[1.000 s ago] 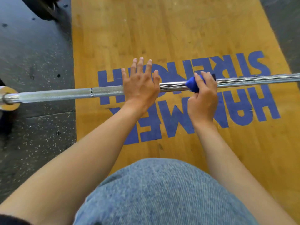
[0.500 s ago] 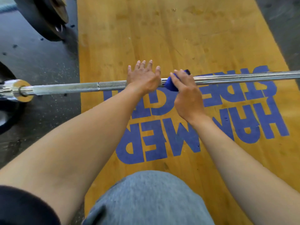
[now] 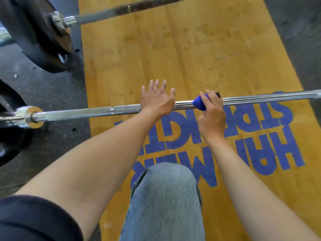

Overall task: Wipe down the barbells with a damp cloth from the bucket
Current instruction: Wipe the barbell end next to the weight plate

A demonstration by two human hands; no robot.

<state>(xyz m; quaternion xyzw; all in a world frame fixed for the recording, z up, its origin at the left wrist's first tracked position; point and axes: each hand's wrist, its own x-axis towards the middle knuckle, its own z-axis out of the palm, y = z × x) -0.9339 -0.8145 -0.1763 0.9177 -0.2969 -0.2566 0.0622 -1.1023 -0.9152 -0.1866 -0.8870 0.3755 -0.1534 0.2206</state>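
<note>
A chrome barbell [image 3: 90, 113] lies across the wooden platform from left to right, its sleeve end at the left over black rubber flooring. My left hand [image 3: 156, 100] rests flat on top of the bar with straight, spread fingers. Just right of it, my right hand [image 3: 211, 115] grips a blue cloth [image 3: 199, 103] wrapped round the bar. No bucket is in view.
A second, darker barbell [image 3: 107, 13] with a black weight plate [image 3: 33, 35] lies at the far left. Another black plate [image 3: 8, 129] sits at the left edge on the near bar. The yellow wooden platform [image 3: 191, 49] has blue lettering; my denim-clad knee [image 3: 165, 197] is below.
My right hand has slid the blue cloth to the right along the bar, away from my left hand. The view has tilted up, bringing the second barbell into view.
</note>
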